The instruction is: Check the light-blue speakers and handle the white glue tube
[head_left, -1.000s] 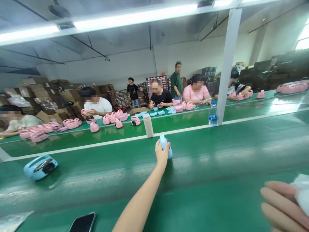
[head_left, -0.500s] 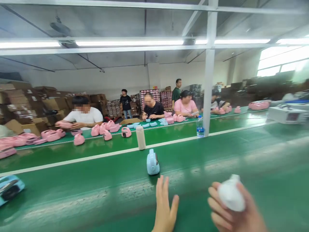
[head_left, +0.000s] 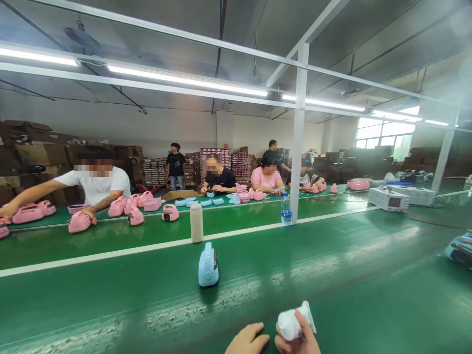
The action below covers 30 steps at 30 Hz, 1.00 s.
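Observation:
At the bottom of the view, my right hand [head_left: 300, 339] is closed around a white wrapped bundle [head_left: 289, 324] with a flared end; what is inside it cannot be seen. Just to its left is my left hand [head_left: 249, 339], with thumb and fingers apart and nothing visible in it. Beyond both hands, a light-blue handled housing [head_left: 208, 268], shaped like a small portable speaker, stands upright on the green belt [head_left: 147, 280]. Neither hand touches it.
A beige bottle [head_left: 196, 223] and a water bottle [head_left: 286, 210] stand along the white line, the latter beside a post [head_left: 299, 137]. Another blue housing [head_left: 460, 250] is at the right edge. White instrument boxes [head_left: 389, 199] stand back right. Co-workers sit opposite among pink housings [head_left: 79, 222].
My view has turned right. My left hand has drawn back from the blue housing toward my right hand, which still holds the white bundle. A co-worker in white now stretches both arms out.

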Available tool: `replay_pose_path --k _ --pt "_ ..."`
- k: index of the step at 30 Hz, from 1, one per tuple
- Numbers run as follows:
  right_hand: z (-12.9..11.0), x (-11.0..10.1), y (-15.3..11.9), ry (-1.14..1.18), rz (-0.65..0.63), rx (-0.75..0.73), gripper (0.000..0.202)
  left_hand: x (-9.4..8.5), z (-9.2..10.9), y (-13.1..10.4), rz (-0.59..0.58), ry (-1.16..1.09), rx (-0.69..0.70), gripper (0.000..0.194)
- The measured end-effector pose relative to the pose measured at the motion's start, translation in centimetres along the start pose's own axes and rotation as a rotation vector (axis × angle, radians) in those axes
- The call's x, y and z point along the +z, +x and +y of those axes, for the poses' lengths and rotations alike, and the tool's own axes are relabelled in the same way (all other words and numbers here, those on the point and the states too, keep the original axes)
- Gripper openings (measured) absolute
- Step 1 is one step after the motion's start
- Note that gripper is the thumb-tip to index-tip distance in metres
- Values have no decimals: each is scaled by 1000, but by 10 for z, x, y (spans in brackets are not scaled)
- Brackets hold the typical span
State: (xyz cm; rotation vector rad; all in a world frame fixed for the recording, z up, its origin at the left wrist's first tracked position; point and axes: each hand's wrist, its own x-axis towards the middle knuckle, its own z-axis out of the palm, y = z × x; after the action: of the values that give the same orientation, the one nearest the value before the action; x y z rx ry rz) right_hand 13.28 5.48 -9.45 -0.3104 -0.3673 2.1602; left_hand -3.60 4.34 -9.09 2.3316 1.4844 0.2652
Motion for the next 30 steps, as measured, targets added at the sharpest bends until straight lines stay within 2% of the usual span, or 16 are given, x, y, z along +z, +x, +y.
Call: replay_pose_path --k 3,7,10,16,21,25,30 --pt "4 3 -4 45 70 -12 43 -9 12 -17 35 -24 41 53" --pt "7 14 -13 131 171 -90 36 -22 24 -31 89 -56 68 46" --pt "4 24 -14 150 226 -100 33 -25 24 -29 92 -59 97 42" --pt "-1 34 -11 134 282 -91 40 -25 16 -18 120 -61 150 40" --pt "-2 34 -11 143 300 -112 38 -26 18 -18 103 -66 148 40" --pt "6 32 -17 171 303 -139 32 -28 26 -29 81 -53 120 43" --pt "11 18 -23 196 300 -97 38 -16 29 -37 95 -29 99 47"
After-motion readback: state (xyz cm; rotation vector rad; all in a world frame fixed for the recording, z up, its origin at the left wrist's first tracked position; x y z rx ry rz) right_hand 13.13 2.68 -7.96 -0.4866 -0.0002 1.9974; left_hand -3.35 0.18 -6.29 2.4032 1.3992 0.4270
